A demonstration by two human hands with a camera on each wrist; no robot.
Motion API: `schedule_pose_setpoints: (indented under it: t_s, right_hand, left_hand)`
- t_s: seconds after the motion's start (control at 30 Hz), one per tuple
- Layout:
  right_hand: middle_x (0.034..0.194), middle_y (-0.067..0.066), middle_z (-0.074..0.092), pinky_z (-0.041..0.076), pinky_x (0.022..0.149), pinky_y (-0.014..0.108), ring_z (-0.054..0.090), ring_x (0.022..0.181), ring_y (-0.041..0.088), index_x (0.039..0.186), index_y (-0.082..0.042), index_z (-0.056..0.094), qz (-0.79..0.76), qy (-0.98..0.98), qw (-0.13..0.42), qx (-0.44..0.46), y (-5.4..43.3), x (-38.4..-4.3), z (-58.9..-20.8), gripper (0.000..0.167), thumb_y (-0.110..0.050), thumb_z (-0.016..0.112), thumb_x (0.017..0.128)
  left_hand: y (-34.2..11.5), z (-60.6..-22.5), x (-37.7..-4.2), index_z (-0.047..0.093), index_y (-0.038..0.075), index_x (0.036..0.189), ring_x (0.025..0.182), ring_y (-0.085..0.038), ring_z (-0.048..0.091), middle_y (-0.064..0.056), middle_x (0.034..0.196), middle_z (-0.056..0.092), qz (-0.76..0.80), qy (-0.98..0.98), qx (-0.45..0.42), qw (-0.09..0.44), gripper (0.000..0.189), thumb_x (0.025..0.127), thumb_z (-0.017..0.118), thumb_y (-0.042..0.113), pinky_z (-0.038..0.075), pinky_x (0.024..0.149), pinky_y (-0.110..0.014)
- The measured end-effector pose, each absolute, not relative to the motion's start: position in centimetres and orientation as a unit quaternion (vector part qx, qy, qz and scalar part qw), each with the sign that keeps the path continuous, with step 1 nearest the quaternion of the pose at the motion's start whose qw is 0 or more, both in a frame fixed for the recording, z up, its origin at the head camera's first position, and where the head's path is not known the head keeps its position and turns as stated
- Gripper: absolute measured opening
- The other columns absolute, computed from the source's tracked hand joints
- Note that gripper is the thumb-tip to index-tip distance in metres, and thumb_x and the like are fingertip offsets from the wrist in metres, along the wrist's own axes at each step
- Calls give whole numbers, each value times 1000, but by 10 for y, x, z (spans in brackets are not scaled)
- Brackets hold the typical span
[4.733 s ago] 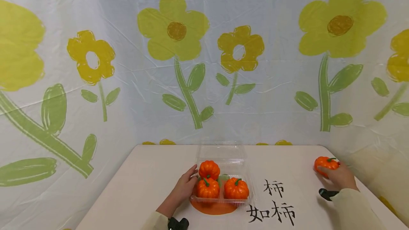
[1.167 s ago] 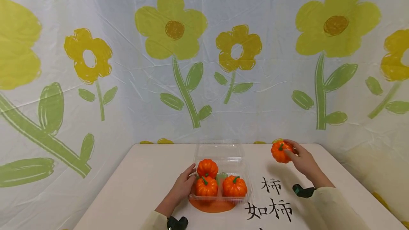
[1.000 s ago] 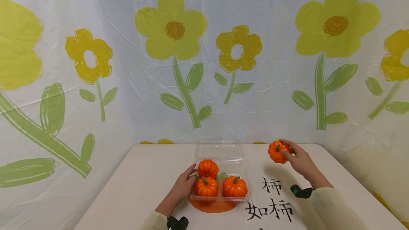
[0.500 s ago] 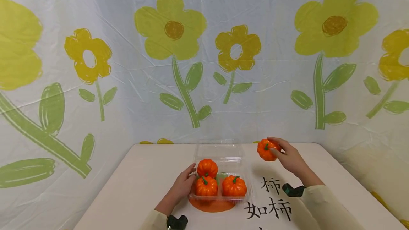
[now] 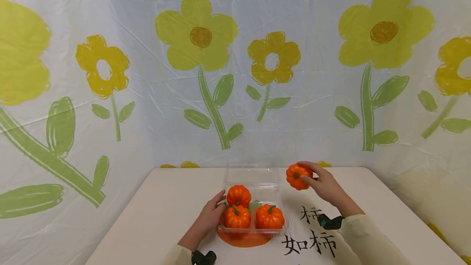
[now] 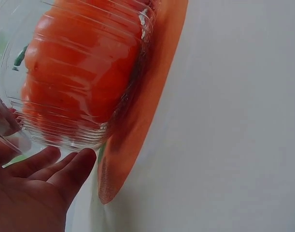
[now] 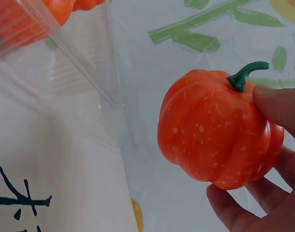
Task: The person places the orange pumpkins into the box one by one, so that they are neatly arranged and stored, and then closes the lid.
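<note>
In the head view my right hand [image 5: 325,184] holds a small orange toy pumpkin [image 5: 297,176] with a green stem, raised above the table's back part, right of the clear plastic clamshell box [image 5: 254,230]. Thumb and fingers grip the pumpkin's side in the right wrist view. The box stands with its lid [image 5: 252,175] tipped back. Inside sit three more pumpkins: one at front left [image 5: 237,216], one at front right [image 5: 270,216], one at back left [image 5: 238,195]. My left hand [image 5: 210,215] rests along the box's left side, fingertips at its ribbed wall [image 6: 65,140] in the left wrist view.
The box stands on a white table [image 5: 154,216] printed with an orange shape [image 5: 244,240] and black characters [image 5: 324,243]. A flower-patterned cloth [image 5: 316,105] hangs close behind and at both sides. The box's back right corner shows green print [image 5: 256,205] through it.
My right hand has taken the pumpkin from the table's far right, lifted it and carried it left towards the box. The left hand and the box have stayed in place.
</note>
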State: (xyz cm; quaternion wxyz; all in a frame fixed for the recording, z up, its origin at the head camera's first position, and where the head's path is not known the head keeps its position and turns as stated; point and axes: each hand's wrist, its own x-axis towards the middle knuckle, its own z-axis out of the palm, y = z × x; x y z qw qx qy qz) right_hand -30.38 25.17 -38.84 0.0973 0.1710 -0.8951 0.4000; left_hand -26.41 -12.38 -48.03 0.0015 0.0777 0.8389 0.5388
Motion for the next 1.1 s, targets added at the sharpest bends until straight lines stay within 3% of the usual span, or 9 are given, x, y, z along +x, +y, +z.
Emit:
schedule_pose_setpoints:
  t_s: [0.27,0.47,1.1]
  right_hand:
    - [137,17,53,56,90,47,60,114,36,140,-21,49,419,-887,74,182,237,-304,-390,46,-27,60,95]
    - [139,15,52,55,93,46,56,120,37,139,-20,50,428,-881,59,190,224,-305,-392,47,-22,62,94]
    - [136,11,56,51,98,50,55,120,33,129,-18,59,417,-869,44,262,192,-303,-395,42,-6,65,89]
  left_hand:
    - [-119,-479,-261,34,10,151,131,-43,48,-20,145,46,537,840,72,-5,55,98,44,18,42,103,-59]
    - [-119,-479,-261,33,10,151,132,-42,47,-19,146,46,536,841,68,-5,54,98,43,19,42,103,-60]
    - [-119,-480,-263,33,10,151,132,-43,47,-20,146,46,526,847,73,-9,55,98,44,18,42,103,-59]
